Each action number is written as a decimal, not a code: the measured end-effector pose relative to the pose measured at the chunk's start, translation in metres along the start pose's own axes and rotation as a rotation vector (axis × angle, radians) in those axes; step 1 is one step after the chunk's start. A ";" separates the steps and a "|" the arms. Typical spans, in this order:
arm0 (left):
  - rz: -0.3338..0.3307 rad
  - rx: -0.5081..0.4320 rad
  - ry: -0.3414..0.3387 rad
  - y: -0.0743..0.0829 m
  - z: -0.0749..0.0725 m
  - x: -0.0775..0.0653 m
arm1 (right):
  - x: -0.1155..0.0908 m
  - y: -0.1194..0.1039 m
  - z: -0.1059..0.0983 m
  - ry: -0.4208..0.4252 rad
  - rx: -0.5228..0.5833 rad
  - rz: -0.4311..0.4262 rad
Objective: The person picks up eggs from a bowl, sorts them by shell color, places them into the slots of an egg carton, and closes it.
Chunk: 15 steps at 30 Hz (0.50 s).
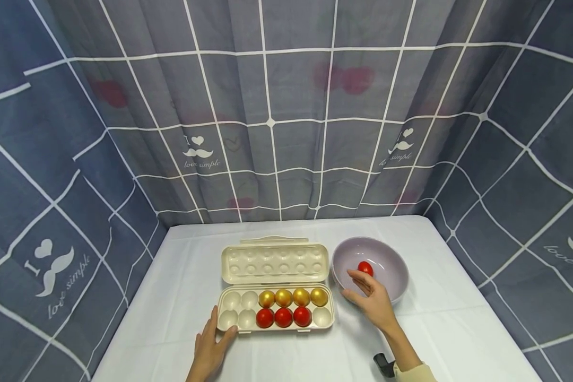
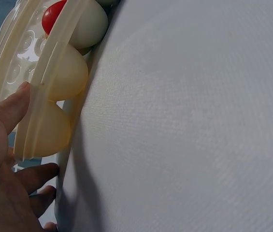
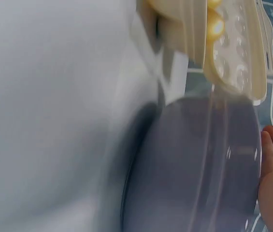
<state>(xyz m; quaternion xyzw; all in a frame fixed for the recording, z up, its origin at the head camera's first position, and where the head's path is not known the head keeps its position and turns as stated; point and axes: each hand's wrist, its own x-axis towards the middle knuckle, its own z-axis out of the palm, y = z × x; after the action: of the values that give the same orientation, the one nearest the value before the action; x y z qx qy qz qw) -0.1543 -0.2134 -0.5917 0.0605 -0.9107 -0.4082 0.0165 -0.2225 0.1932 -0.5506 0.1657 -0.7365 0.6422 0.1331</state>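
A cream plastic egg box (image 1: 276,329) lies with its lid (image 1: 274,265) folded back. Several gold eggs (image 1: 283,298) fill the right part of its back row, and three red eggs (image 1: 284,318) stand in the front row. My left hand (image 1: 211,347) holds the box's front left corner, thumb on the front rim and fingers at the left end. My right hand (image 1: 374,301) hovers over the front left rim of a mauve bowl (image 1: 395,270), its fingers loosely bent with nothing between them. Inside the bowl lies one red egg (image 1: 365,268), just beyond the fingertips.
A white cloth (image 1: 181,297) covers the table. Grey-blue curtains (image 1: 296,143) with white lines hang at the back and both sides. The bowl stands close to the box's right end. A black strap piece (image 1: 384,365) shows at my right wrist.
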 end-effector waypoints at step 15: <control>0.005 -0.005 0.004 0.000 0.000 -0.001 | 0.008 0.000 -0.046 0.072 -0.065 0.088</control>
<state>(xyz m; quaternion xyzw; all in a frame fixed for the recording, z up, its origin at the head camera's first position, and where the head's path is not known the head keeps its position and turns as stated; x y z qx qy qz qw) -0.1537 -0.2132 -0.5916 0.0591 -0.9099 -0.4101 0.0197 -0.2307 0.2385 -0.5403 0.1054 -0.7584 0.6286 0.1366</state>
